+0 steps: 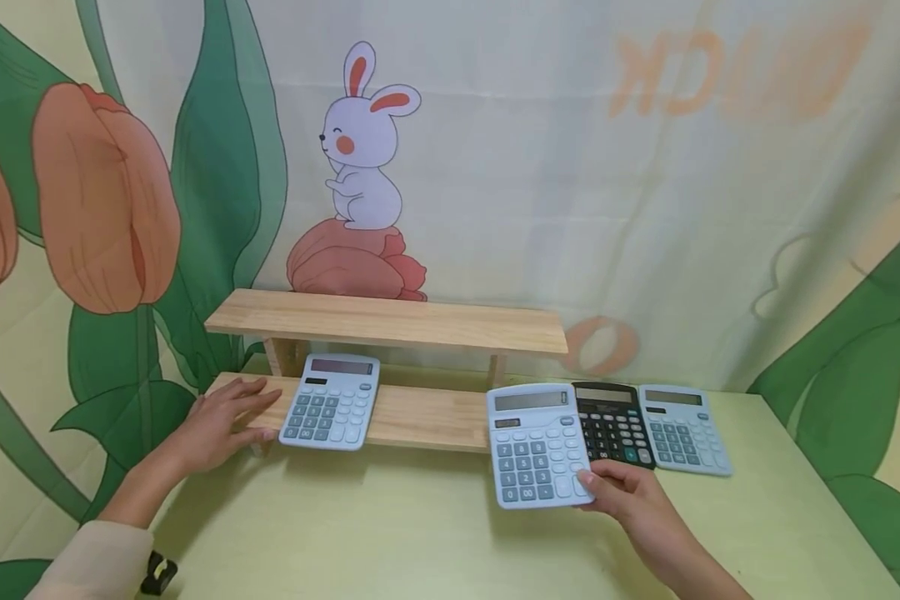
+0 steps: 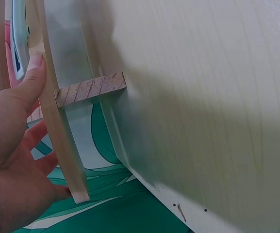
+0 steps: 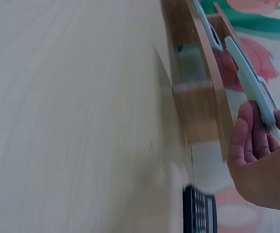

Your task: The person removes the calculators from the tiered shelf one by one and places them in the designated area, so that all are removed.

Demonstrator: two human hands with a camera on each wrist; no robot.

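My right hand (image 1: pixel 633 500) holds a light-blue calculator (image 1: pixel 532 471) by its lower right edge, thumb on the front. The right wrist view shows the fingers (image 3: pixel 249 126) behind this tilted calculator (image 3: pixel 250 82), above the table. A second light-blue calculator (image 1: pixel 330 400) leans on the lower board of a two-tier wooden shelf (image 1: pixel 427 417). Beside it, my left hand (image 1: pixel 217 425) rests on the board's left end with fingers spread. In the left wrist view, the left thumb (image 2: pixel 33 77) lies along the board's front edge (image 2: pixel 57 131).
To the right of the shelf, a black calculator (image 1: pixel 618 433) and another light-blue calculator (image 1: pixel 686 433) lie on the pale table (image 1: pixel 405 533). The shelf's upper board (image 1: pixel 390 321) overhangs the lower one. A printed curtain (image 1: pixel 495 167) hangs directly behind.
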